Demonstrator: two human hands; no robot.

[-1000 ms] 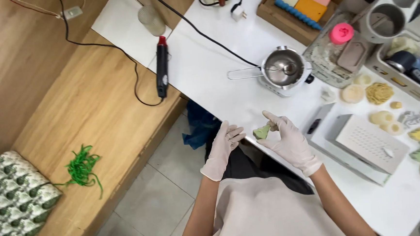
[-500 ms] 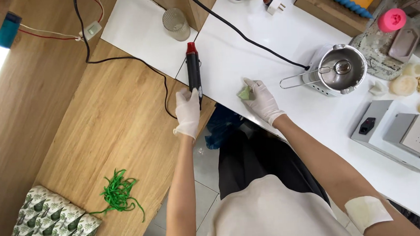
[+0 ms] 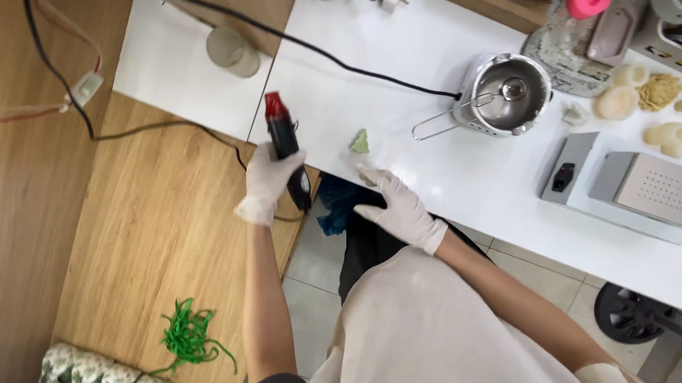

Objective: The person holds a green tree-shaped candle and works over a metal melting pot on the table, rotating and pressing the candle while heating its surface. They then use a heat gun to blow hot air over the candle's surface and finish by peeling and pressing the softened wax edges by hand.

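Glossy white table [image 3: 428, 68], shiny metal pot [image 3: 509, 98], matt wooden bench [image 3: 162, 226].

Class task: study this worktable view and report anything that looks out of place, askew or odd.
A tangle of green cord lies loose on the wooden bench, apart from the work. A black cable trails across the white table. The small green piece sits alone, near the right hand.

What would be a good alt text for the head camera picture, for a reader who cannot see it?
Seen from above, a person's gloved left hand grips a black tool with a red tip at the edge of a white table, while the gloved right hand rests flat near a small green piece. A metal pot and pale round pieces lie farther right.
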